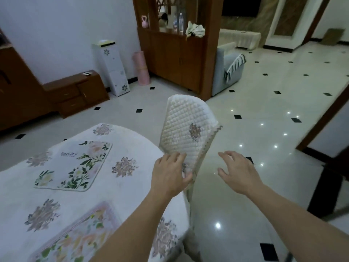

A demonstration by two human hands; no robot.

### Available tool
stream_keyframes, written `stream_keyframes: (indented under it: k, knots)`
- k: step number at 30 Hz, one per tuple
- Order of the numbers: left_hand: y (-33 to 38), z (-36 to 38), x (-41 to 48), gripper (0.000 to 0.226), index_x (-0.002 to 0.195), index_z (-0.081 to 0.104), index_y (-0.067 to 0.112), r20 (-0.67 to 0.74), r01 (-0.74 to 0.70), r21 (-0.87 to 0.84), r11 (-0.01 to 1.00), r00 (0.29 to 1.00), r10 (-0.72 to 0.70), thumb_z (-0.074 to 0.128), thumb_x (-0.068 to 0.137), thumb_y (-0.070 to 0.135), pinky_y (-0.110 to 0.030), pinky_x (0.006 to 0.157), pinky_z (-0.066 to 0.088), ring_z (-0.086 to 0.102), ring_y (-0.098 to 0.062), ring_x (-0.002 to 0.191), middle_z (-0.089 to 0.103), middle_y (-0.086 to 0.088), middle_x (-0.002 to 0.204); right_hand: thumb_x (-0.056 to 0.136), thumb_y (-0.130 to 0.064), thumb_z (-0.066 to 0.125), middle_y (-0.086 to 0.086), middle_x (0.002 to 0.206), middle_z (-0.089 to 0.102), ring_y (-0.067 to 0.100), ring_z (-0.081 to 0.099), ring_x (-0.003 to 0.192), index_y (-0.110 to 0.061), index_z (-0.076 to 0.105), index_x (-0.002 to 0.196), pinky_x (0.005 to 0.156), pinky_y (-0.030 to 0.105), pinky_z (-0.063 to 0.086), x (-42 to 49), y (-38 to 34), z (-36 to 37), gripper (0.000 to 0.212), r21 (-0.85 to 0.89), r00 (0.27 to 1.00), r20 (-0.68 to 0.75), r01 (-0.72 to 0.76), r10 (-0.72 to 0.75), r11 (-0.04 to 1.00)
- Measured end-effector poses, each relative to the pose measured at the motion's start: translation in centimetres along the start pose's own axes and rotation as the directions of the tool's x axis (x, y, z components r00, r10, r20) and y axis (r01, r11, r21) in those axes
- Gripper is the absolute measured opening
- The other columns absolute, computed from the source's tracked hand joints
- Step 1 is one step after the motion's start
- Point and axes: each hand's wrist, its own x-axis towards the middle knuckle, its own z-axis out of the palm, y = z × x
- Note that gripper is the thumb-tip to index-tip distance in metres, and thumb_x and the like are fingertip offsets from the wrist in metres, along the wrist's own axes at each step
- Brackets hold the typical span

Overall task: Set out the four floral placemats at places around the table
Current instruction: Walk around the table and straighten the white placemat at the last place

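Two floral placemats lie on the table's white quilted cloth (130, 148). One is a white placemat (72, 165) with green leaves and the word "Beautiful". The other is a pink-bordered placemat (75, 237) at the near edge, partly hidden by my left forearm. My left hand (170, 173) is off the table's right edge. Its fingers lie on the lower side of a quilted chair back (187, 127) and its thumb hooks round the edge. My right hand (237, 173) hovers over the floor to the right, fingers spread and holding nothing. No other placemat is in view.
The chair stands against the table's right side. Glossy tiled floor (255, 103) lies to the right. A dark wooden leg (324, 188) stands at the far right. Wooden cabinets (75, 91), a white drawer unit (115, 69), a pink roll (140, 68) and a wooden divider (177, 59) are further back.
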Motion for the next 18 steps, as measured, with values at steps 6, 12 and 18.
stream_keyframes:
  k: [6,12,18]
  knots:
    - [8.1,2.8,9.5,0.066,0.142,0.044,0.028,0.042,-0.024,0.011,1.0,0.999,0.023,0.042,0.085,0.061,-0.041,0.104,0.04,0.051,-0.023,0.125,0.054,0.005,0.141,0.09,-0.042,0.053,0.005,0.142,0.048,0.024,0.044,0.131,-0.023,0.046,0.141,0.108,0.041,0.034,6.2,10.2,-1.9,0.055,0.016,0.999,-0.018,-0.035,0.036,0.999]
    - [14.4,5.3,16.3,0.068,0.146,0.039,0.028,0.042,-0.046,0.037,0.998,0.998,0.045,0.041,0.087,0.062,-0.04,0.104,0.04,0.047,-0.021,0.129,0.051,0.005,0.145,0.092,-0.043,0.05,0.005,0.146,0.044,0.023,0.039,0.134,-0.024,0.041,0.144,0.11,0.041,0.032,10.5,17.3,-3.6,0.055,0.021,1.0,-0.008,-0.022,0.022,1.0]
    - [18.0,7.4,20.3,0.067,0.144,0.039,0.031,0.084,-0.087,0.062,0.994,0.993,0.081,0.037,0.086,0.064,-0.039,0.104,0.042,0.047,-0.02,0.129,0.052,0.007,0.144,0.093,-0.042,0.049,0.004,0.147,0.043,0.021,0.037,0.136,-0.025,0.04,0.144,0.111,0.039,0.027,12.1,22.1,-4.8,0.055,0.05,0.998,-0.038,-0.047,0.049,0.998]
